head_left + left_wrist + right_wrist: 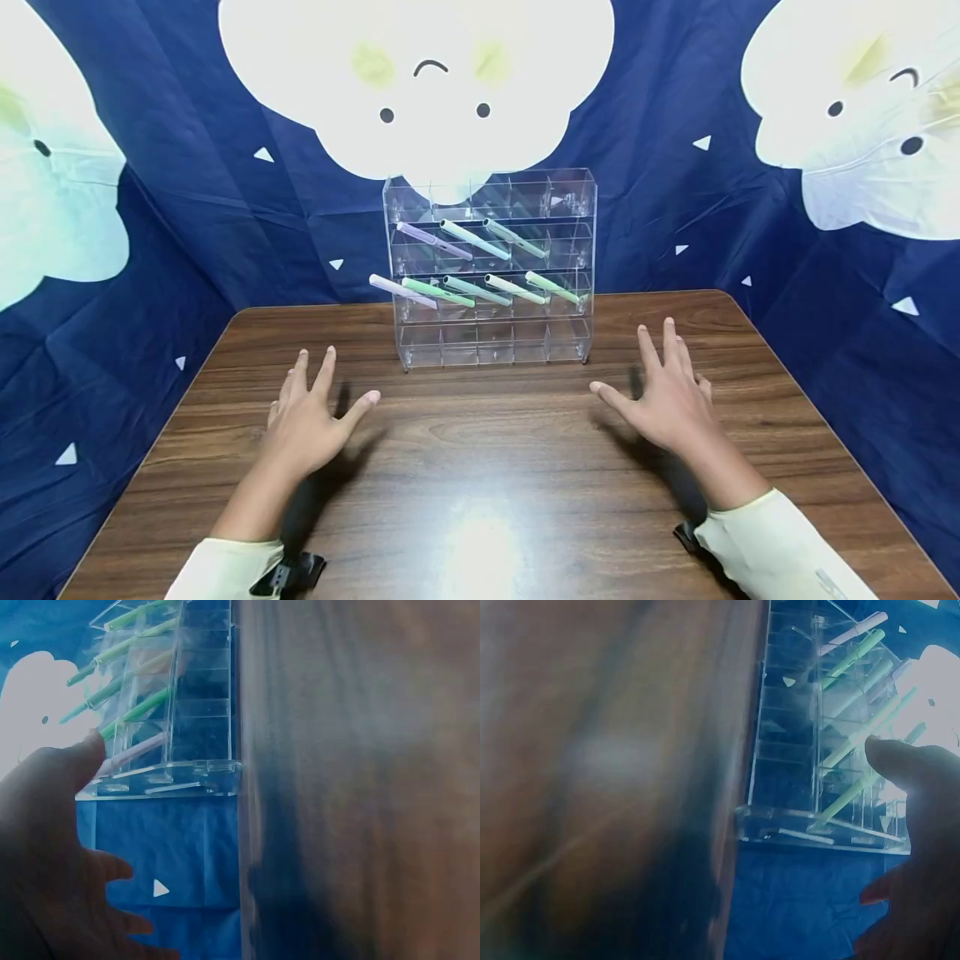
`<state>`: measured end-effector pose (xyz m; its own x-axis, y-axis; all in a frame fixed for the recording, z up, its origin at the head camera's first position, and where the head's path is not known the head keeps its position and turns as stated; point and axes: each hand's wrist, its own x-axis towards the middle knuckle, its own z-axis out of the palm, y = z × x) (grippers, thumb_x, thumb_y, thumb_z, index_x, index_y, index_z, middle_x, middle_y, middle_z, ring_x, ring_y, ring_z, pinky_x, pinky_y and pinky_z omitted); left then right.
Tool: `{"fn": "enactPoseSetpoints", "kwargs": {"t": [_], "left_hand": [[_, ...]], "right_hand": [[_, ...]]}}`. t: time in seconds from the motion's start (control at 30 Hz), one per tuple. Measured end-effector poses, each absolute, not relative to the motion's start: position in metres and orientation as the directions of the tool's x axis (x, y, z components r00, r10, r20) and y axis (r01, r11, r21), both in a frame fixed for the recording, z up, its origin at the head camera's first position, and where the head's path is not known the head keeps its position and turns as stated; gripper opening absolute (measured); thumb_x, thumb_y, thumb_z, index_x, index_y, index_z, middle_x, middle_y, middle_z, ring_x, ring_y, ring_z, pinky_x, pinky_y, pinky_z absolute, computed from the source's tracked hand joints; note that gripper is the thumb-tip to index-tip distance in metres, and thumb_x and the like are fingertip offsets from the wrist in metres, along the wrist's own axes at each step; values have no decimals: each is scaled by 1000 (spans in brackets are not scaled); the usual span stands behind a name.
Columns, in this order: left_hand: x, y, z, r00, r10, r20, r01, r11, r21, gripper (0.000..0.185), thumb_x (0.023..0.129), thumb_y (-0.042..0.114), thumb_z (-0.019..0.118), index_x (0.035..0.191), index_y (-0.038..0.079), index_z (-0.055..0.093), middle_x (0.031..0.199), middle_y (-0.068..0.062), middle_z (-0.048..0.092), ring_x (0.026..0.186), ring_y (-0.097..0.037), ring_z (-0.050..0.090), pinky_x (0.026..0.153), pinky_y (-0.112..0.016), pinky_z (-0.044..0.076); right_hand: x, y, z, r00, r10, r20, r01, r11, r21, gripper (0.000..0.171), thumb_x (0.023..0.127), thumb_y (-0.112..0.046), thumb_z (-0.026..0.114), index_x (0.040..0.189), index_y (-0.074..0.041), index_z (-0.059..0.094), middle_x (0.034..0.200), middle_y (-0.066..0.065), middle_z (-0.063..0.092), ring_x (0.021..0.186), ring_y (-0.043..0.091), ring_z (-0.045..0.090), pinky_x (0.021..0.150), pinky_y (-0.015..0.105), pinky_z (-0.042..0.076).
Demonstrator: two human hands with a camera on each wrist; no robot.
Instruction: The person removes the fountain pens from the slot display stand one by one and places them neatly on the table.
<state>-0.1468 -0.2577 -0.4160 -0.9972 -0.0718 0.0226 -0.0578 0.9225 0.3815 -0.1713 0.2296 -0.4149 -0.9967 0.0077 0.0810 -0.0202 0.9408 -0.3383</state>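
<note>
Left grip (307, 429): bare hand, fingers and thumb spread, at nine o'clock over the brown wood-grain surface (480, 442), fingertips toward twelve. Right grip (671, 404): bare hand, likewise spread, at three o'clock, thumb toward ten; both well apart from the rack. One clear plastic tiered rack (495, 357), divided into compartments, standing at twelve o'clock. Second tier from top: slim purple pen (435, 241), slim pale blue pen (476, 240), slim grey-green pen (516, 238), tilted, upper ends toward ten. Third tier, tilted likewise: slim lilac pen (403, 292), bright green pen (438, 292), blue-grey pen (477, 290), pale mint pen (515, 288), light green pen (552, 287).
</note>
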Motion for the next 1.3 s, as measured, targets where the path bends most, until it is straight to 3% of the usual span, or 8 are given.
{"fn": "enactPoseSetpoints", "kwargs": {"t": [0.2, 0.4, 0.57, 0.67, 0.73, 0.97, 1.3], "left_hand": [[-163, -252, -413, -999, -34, 9, -25, 852, 523, 106, 104, 72, 57, 178, 17, 5, 181, -32, 2, 160, -66, 16, 120, -85, 27], [-187, -240, -415, -998, 29, 62, 64, 705, 706, 99, 106, 55, 67, 178, 16, 12, 181, -29, 12, 162, -57, 24, 128, -76, 25], [-205, -232, -420, -998, 30, 55, 62, 541, 839, 94, 107, 42, 70, 177, 16, 14, 180, -26, 16, 161, -55, 31, 129, -69, 32], [-213, -228, -423, -1000, 22, 14, 22, 450, 893, 94, 107, 40, 70, 178, 17, 13, 181, -24, 17, 163, -53, 30, 130, -67, 32], [-218, -226, -425, -1000, 19, -7, 2, 407, 913, 94, 107, 39, 71, 178, 17, 13, 182, -22, 17, 164, -50, 30, 130, -65, 33], [-234, -221, -438, -1000, -10, -22, -25, 287, 958, 90, 107, 30, 72, 177, 14, 17, 179, -25, 24, 164, -46, 32, 131, -60, 34], [-244, -212, -454, -998, -41, 41, 34, 163, 986, 74, 108, 17, 71, 172, 15, 35, 173, -19, 40, 160, -37, 42, 129, -53, 38]], "right_hand": [[-185, 212, -407, -982, 18, 189, -59, 918, -393, 119, 92, -85, 62, 177, -15, 16, 185, 20, 0, 161, 57, 23, 110, 91, 28], [-201, 196, -398, -932, 57, 357, -135, 862, -489, 103, 96, -64, 73, 173, -12, 30, 177, 22, 27, 153, 52, 38, 109, 77, 40], [-214, 180, -391, -890, 58, 452, -212, 825, -524, 91, 97, -51, 77, 168, -9, 39, 169, 20, 38, 122, 56, 65, 94, 71, 54], [-222, 172, -390, -864, 36, 503, -271, 808, -523, 84, 97, -43, 80, 164, -8, 45, 164, 19, 44, 107, 55, 70, 86, 68, 57], [-228, 167, -392, -842, 15, 540, -322, 789, -523, 78, 96, -37, 82, 161, -7, 49, 160, 20, 48, 108, 53, 70, 87, 67, 57], [-254, 154, -400, -768, -59, 638, -486, 702, -520, 60, 97, -21, 82, 150, 0, 61, 147, 24, 60, 135, 44, 62, 109, 60, 53], [-276, 135, -404, -785, 19, 619, -445, 678, -585, 47, 98, -18, 82, 141, -1, 70, 139, 22, 67, 132, 43, 66, 111, 57, 53]]}}
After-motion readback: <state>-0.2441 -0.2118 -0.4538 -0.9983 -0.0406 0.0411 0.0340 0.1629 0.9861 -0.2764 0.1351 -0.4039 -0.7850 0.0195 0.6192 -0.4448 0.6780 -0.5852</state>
